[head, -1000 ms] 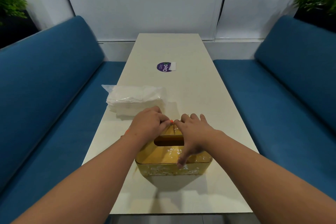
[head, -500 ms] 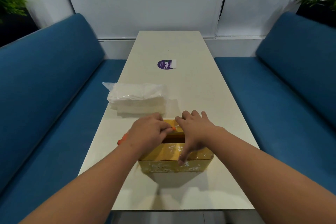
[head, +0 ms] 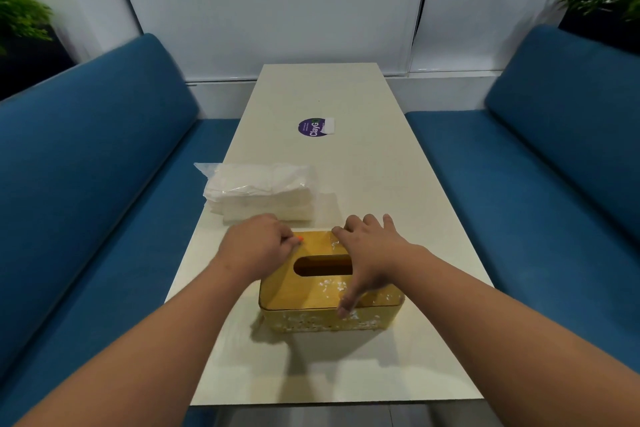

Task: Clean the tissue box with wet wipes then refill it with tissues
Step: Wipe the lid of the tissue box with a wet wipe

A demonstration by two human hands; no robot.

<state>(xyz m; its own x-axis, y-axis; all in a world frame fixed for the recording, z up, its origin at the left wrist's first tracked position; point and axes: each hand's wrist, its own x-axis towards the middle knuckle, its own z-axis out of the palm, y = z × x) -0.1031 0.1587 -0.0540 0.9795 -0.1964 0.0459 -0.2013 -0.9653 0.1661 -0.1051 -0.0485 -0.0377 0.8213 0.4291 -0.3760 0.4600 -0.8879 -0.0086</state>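
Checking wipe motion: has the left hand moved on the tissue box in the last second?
Yes. The left hand has slid left along the tissue box lid; it covered the slot's left end, and now the slot shows beside it.

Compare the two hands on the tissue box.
The left hand is curled at the box's far left corner, pinching something small and orange; the right hand is spread flat. The left hand touches only that corner; the right hand spans the lid, fingers over the far edge, thumb at the near edge. The right hand partly covers the slot; the left hand does not. Both rest on the box.
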